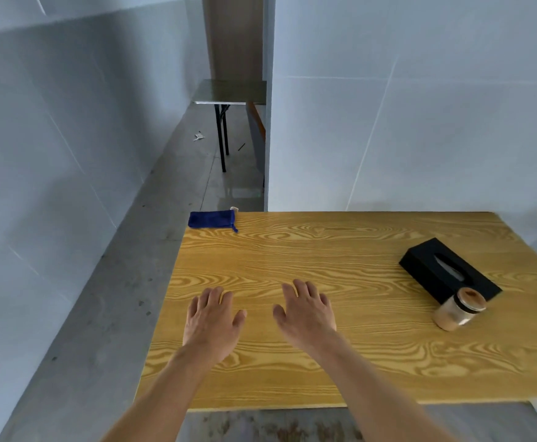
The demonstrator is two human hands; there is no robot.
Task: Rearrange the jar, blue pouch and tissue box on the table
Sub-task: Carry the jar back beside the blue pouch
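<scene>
Both hands lie palm-down over the wooden table [292, 250], fingers spread and holding nothing: the left hand [211, 323] and the right hand [307, 317] sit side by side near the table's middle, well apart from all three task items.

The jar [460, 309] looks like the main risk. It stands at the right, touching or just beside the near end of the black tissue box [449, 271], and it appears tilted (though the wide-angle lens may exaggerate this). A careless grab at the box could knock the jar over or roll it toward the right edge; being glass-like with a brownish powdery fill, it would probably not take a fall well. The blue pouch [211, 220] lies flat at the far left corner, its end at or slightly past the table's edge, so a sweeping reach could push it off onto the floor.

Count: one jar, one blue pouch, one tissue box, two empty hands
</scene>
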